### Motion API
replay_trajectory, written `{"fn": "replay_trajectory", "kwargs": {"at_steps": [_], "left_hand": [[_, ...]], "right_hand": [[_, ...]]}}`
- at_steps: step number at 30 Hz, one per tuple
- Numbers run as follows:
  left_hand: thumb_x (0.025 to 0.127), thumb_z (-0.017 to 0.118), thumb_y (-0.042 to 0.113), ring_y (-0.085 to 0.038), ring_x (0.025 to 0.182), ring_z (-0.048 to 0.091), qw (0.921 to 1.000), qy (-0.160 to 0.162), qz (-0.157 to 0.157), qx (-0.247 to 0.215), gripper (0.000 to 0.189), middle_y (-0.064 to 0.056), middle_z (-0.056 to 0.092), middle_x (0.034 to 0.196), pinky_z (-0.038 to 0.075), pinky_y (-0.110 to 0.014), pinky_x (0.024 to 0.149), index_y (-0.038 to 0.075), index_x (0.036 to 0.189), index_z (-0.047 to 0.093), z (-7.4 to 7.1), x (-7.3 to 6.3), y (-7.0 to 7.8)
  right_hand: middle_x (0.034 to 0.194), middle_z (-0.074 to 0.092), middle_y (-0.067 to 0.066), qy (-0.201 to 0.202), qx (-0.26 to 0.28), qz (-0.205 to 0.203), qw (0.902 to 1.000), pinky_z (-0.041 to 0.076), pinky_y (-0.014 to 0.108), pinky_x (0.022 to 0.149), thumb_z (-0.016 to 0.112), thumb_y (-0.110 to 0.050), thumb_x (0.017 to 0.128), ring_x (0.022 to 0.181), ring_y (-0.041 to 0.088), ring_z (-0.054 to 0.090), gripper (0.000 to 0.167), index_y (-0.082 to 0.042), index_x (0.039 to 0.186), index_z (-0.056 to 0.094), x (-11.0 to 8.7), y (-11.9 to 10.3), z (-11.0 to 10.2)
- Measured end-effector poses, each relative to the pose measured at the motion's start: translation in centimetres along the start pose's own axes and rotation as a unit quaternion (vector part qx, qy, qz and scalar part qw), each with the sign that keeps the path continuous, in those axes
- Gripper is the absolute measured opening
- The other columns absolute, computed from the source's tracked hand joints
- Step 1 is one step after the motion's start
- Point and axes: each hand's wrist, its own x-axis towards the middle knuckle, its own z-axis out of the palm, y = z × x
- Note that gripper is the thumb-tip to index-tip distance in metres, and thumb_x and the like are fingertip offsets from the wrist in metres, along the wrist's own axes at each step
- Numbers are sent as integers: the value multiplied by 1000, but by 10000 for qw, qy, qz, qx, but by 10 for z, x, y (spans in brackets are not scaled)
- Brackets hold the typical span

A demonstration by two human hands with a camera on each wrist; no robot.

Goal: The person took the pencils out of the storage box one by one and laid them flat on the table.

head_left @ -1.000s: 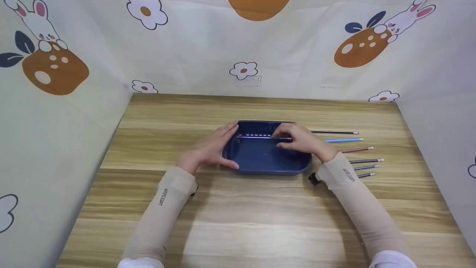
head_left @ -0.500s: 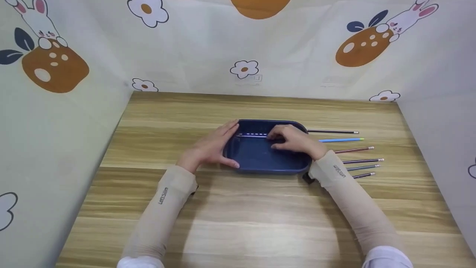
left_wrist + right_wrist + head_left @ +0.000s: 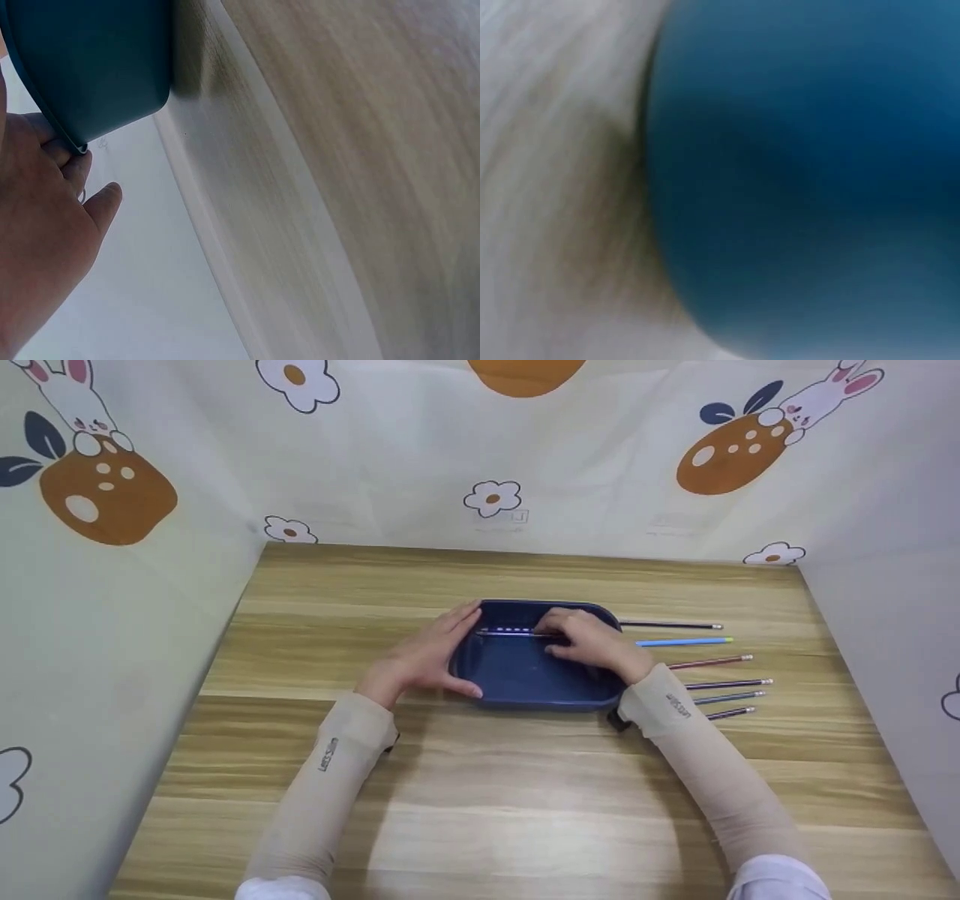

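A dark blue rectangular plastic box (image 3: 525, 682) with rounded corners sits on the table. My left hand (image 3: 420, 660) spans its left end, fingers at the back corner and thumb over the front rim. In the left wrist view, fingertips of the left hand (image 3: 52, 202) bend at the rim of the box (image 3: 97, 67). Inside the box, near its back wall, lies a thin pencil (image 3: 506, 634) beside a dotted strip. My right hand (image 3: 589, 639) reaches in with fingers curled over the pencil, covering its right part. The right wrist view shows only the box's blurred wall (image 3: 795, 187).
Several pencils lie to the right of the box, partly hidden by the right arm, among them a blue one (image 3: 686, 642) and a dark one (image 3: 675, 625). The wooden table (image 3: 525, 810) is bordered by patterned fabric walls (image 3: 390, 465) at the back and sides.
My right hand has shifted slightly left along the pencil inside the box, uncovering more of the pencils on the table. The left hand and box stay in place.
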Motion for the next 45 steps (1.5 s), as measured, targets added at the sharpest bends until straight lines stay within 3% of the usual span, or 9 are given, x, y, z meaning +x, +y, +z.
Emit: {"fn": "replay_trajectory", "kwargs": {"at_steps": [10,20,34,45], "left_hand": [[69,81,65,-28,157,8,9999,61,55,125,129,-6,3,170,14,-43,129,6,161,11,0,-2,0],[68,80,66,-27,157,7,9999,75,17,150,130,-5,3,170,13,-44,129,7,161,11,1,-1,0],[68,78,69,-26,157,6,9999,30,-1,110,131,-4,0,170,13,-46,129,8,161,10,1,-1,-2],[68,80,67,-27,157,6,10000,45,8,-35,131,-4,1,170,16,-45,129,8,161,9,1,-1,0]], "right_hand": [[111,69,12,-86,3,169,9998,58,41,87,70,-8,90,99,26,67,25,-3,115,71,0,-1,2],[92,69,7,-202,-487,-93,9986,55,38,79,69,1,87,87,22,63,12,-7,94,72,1,-2,6],[97,70,6,29,197,-270,9994,57,35,78,65,-3,90,87,18,65,13,-9,98,73,-3,-8,-4],[96,71,8,223,276,-478,9982,58,36,77,65,-1,87,86,20,66,14,-6,96,72,-20,-16,-25]]}}
